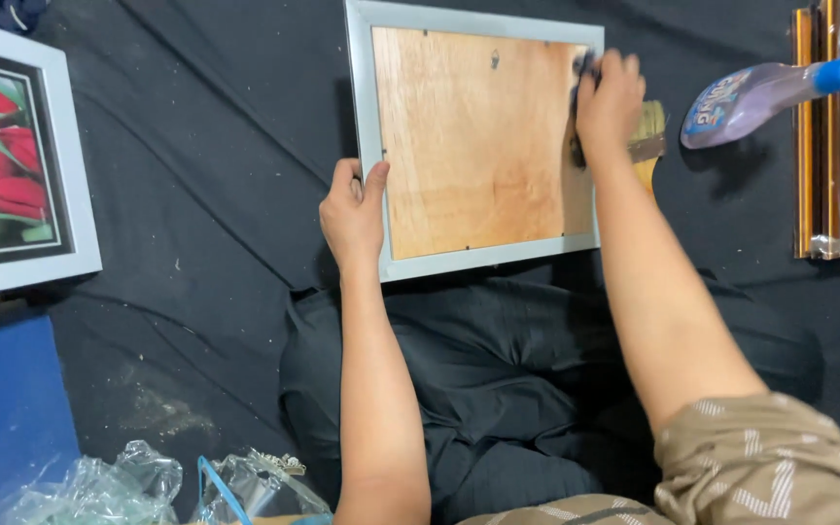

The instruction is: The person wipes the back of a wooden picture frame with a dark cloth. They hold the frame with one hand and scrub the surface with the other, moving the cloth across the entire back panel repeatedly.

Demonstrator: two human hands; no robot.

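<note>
**Face-down picture frame held at two edges over a dark cloth**

A pale grey picture frame (475,136) lies face down in the middle of the scene, its plywood backing board (473,136) showing. It rests on a black cloth (196,146), the near edge coming towards the person's lap.

The left hand (352,214) closes its grip on the frame's left rail near the near corner, thumb on the back, fingers curled under the edge. The right hand (610,102) presses on the right rail with its grip folded around a small dark thing (a rag or pad, perhaps; too little shows to tell).

By its look the frame is stiff and fairly light, with smooth rails that could slip in a loose hold. If glass sits in the front it is fragile, so the rails are the safer place to hold, one hand on each opposite side, not the thin board.

The front of the frame is hidden. A wood-coloured object (648,136) just right of the frame is mostly covered by the right hand. A spray bottle (760,97) lies further right, cut off at the edge, beside a stack of frame mouldings (828,126). A framed flower picture (12,156) at the left is cropped, and crumpled clear plastic (99,486) lies at the near left.
</note>
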